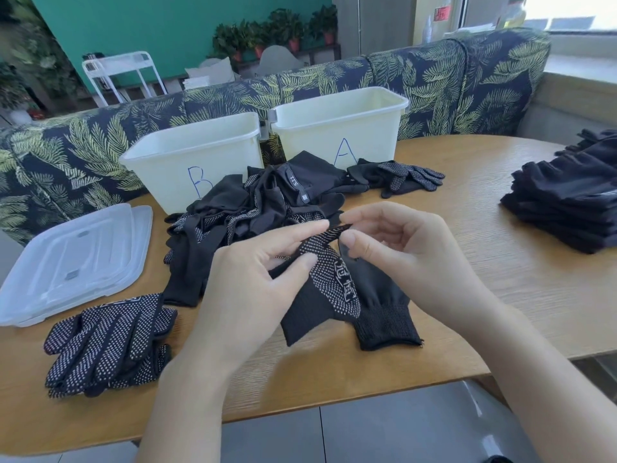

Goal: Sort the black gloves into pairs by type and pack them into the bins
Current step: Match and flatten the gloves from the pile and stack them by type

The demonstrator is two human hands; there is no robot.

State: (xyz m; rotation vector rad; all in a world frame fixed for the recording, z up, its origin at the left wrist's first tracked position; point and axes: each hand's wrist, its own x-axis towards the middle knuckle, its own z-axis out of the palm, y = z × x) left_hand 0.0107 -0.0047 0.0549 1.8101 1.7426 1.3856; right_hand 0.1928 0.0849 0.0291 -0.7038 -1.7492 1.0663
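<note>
both hands work a dotted black glove [337, 292] over the near middle of the wooden table [467, 208]. the glove's long axis runs from its ribbed cuff, lying flat toward the near right edge, up and away to its fingers, which point toward the loose pile of gloves [253, 205] behind it; the dotted palm side faces up. the left hand [253, 282] has thumb and fingers curled onto the glove's palm, and its forefinger reaches out along one raised glove finger. the right hand [394, 248] pinches the tip of that same raised finger between thumb and forefinger, the other fingers loosely curled. behind the pile stand two pale bins side by side, bin b [197, 162] on the left and bin a [340, 128] on the right. a dotted pair [400, 177] lies just before bin a. a stack of dotted gloves [107, 342] rests at the near left with fingers pointing left and toward the near edge, beside clear lids [73, 259]. a stack of plain black gloves [567, 195] sits far right.
</note>
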